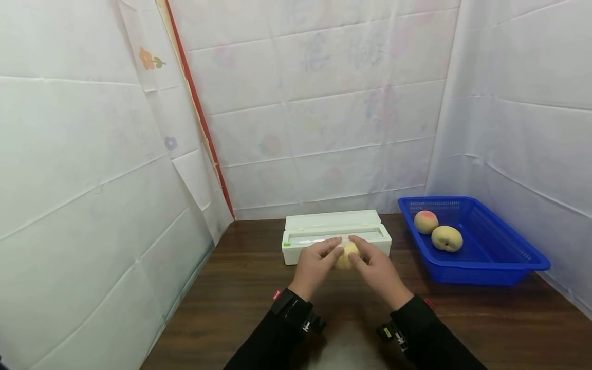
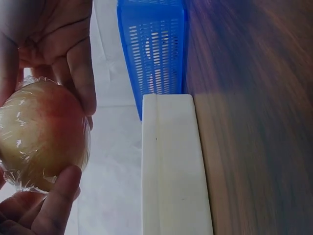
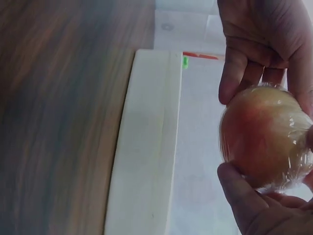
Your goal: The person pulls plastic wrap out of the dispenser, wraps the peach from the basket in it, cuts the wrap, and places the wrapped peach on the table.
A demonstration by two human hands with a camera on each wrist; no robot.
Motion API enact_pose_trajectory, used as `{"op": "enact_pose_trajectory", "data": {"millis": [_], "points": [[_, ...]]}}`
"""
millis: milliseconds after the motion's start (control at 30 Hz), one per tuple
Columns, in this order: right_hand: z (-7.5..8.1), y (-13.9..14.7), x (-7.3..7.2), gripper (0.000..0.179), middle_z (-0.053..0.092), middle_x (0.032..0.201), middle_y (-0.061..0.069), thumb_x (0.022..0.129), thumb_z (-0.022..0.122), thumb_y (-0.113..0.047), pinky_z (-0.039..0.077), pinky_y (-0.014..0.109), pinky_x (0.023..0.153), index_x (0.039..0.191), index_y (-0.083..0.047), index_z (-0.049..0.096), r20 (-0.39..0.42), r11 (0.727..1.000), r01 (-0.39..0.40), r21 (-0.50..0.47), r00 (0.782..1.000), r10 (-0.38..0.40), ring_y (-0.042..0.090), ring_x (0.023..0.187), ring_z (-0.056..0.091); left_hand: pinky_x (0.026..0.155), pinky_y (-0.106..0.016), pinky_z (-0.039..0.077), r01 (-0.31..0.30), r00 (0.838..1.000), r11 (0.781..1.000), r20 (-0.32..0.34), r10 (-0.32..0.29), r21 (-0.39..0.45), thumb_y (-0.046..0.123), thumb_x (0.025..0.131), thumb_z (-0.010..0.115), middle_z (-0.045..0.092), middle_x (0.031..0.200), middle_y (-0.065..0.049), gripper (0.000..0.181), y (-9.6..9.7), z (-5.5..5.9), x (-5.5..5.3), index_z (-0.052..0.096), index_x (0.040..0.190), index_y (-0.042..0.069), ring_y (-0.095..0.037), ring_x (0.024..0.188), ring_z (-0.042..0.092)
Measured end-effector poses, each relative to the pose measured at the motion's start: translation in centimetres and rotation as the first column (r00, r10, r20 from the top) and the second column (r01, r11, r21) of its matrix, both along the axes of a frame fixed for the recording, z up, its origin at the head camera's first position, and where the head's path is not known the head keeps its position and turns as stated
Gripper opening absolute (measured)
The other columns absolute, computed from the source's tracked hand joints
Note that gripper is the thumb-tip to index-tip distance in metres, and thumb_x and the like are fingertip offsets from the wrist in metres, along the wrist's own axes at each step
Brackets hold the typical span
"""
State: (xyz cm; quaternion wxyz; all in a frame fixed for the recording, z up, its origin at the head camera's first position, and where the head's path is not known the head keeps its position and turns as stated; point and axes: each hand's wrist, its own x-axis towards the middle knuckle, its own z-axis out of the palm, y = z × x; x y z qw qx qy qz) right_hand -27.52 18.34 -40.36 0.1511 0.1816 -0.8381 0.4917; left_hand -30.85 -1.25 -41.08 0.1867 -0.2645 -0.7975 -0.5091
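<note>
A peach [image 1: 345,259] wrapped in clear plastic film is held up between both hands, close in front of a white box. My left hand [image 1: 315,263] grips its left side with bent fingers and thumb. On the opposite side my right hand [image 1: 376,268] grips it the same way. In the left wrist view the film looks shiny and crinkled round the peach [image 2: 46,134], whose skin is yellow with a red blush. The right wrist view shows the film gathered at one side of the peach [image 3: 264,137]. Some fingers are hidden behind the fruit.
The white cling film box [image 1: 335,231] stands with its lid raised, a film roll inside and a green tab at its left end. To the right, a blue basket [image 1: 485,264] holds two peaches [image 1: 446,238]. White sheeting [image 1: 324,113] encloses the brown wooden table [image 1: 222,303].
</note>
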Motion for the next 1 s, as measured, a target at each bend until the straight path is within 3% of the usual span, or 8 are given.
{"op": "enact_pose_trajectory", "data": {"millis": [100, 267, 567, 1000], "points": [[-0.2, 0.1, 0.0, 0.048, 0.062, 0.148, 0.019, 0.111, 0.057, -0.023, 0.055, 0.036, 0.09, 0.156, -0.008, 0.053, -0.087, 0.998, 0.004, 0.069, 0.996, 0.002, 0.032, 0.123, 0.063, 0.095, -0.03, 0.061, 0.003, 0.999, 1.0, -0.041, -0.004, -0.022, 0.047, 0.105, 0.065, 0.073, 0.138, 0.003, 0.041, 0.0, -0.2, 0.0, 0.074, 0.136, 0.022, -0.017, 0.128, 0.069], [-0.6, 0.1, 0.0, 0.04, 0.067, 0.142, 0.016, 0.111, 0.057, -0.019, 0.053, 0.051, 0.098, 0.15, -0.012, 0.061, -0.181, 0.991, 0.021, 0.131, 0.983, 0.003, 0.033, 0.127, 0.062, 0.101, -0.033, 0.06, 0.021, 0.998, 0.998, -0.065, -0.024, -0.051, 0.047, 0.107, 0.062, 0.071, 0.141, 0.003, 0.042, 0.0, -0.4, 0.2, 0.073, 0.137, 0.02, -0.016, 0.134, 0.066], [-1.0, 0.0, 0.5, 0.037, 0.066, 0.144, 0.017, 0.109, 0.059, -0.012, 0.049, 0.063, 0.109, 0.145, -0.01, 0.065, -0.162, 0.995, 0.003, 0.104, 0.987, 0.014, 0.04, 0.136, 0.059, 0.1, -0.033, 0.06, 0.03, 0.996, 0.998, -0.078, -0.034, -0.06, 0.043, 0.107, 0.064, 0.074, 0.136, 0.003, 0.036, 0.3, -0.7, 0.6, 0.077, 0.132, 0.019, -0.017, 0.134, 0.066], [-1.2, 0.0, 0.7, 0.035, 0.066, 0.144, 0.015, 0.11, 0.058, -0.014, 0.052, 0.058, 0.104, 0.144, -0.015, 0.066, -0.135, 0.993, 0.042, 0.114, 0.99, -0.026, 0.036, 0.134, 0.06, 0.104, -0.036, 0.059, 0.006, 0.994, 0.996, -0.11, -0.015, -0.084, 0.04, 0.107, 0.064, 0.074, 0.136, 0.003, 0.036, 0.3, -0.8, 0.8, 0.075, 0.133, 0.018, -0.015, 0.132, 0.067]]}}
